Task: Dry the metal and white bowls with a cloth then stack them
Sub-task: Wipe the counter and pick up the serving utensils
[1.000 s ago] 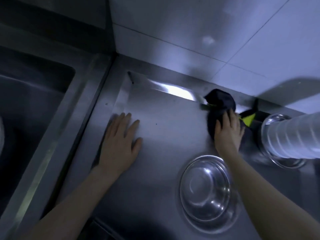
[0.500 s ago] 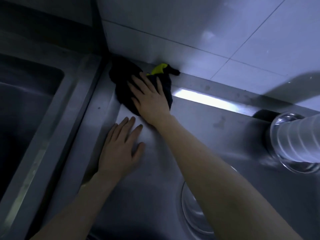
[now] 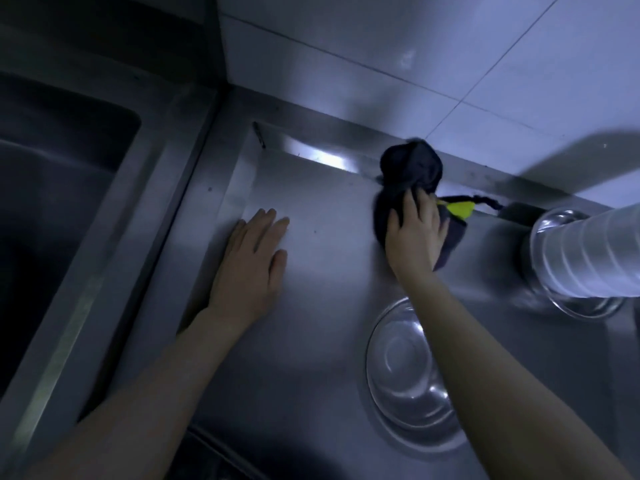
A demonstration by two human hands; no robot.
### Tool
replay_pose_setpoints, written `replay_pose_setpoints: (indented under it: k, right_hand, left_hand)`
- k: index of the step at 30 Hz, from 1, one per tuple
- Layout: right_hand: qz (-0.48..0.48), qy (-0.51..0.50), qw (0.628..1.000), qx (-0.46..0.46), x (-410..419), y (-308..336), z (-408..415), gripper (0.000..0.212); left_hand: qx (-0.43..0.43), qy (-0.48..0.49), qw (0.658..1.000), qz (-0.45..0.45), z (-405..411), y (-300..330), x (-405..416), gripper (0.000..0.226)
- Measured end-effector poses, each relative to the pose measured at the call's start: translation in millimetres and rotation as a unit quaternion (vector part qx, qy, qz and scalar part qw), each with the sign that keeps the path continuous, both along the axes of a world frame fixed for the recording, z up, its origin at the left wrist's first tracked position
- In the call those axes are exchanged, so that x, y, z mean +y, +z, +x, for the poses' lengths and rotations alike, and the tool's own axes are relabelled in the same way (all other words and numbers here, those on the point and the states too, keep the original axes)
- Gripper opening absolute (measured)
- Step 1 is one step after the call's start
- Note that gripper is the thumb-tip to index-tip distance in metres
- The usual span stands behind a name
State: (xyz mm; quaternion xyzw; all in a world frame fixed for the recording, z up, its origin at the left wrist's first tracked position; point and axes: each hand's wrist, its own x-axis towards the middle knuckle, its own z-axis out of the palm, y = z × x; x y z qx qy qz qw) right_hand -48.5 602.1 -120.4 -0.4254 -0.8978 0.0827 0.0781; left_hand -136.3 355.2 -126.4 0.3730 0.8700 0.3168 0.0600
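Note:
A dark cloth (image 3: pixel 412 171) with a yellow patch lies bunched on the steel counter (image 3: pixel 329 258) near the back wall. My right hand (image 3: pixel 415 233) presses flat on it, fingers straight. A metal bowl (image 3: pixel 401 372) sits on the counter in front, partly hidden under my right forearm. At the right edge a tall stack of white bowls (image 3: pixel 588 251) stands in a clear bowl. My left hand (image 3: pixel 252 258) rests flat on the bare counter to the left, holding nothing.
A deep sink basin (image 3: pixel 52 209) lies to the left beyond a raised steel rim. Tiled wall (image 3: pixel 415 57) rises right behind the counter. A dark rounded object shows at the bottom edge.
My right hand swept the cloth from the counter's back left corner rightward to the back middle, uncovering most of the metal bowl. My left hand stayed flat in place.

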Motion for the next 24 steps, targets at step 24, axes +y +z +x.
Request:
replay_pose_setpoints:
  k: [24]
  right_hand:
    - [-0.049, 0.187, 0.980, -0.040, -109.8, 10.6, 3.9, 0.054]
  left_hand:
    - [-0.101, 0.062, 0.993, 0.009, 62.1, 59.3, -133.8, 0.044]
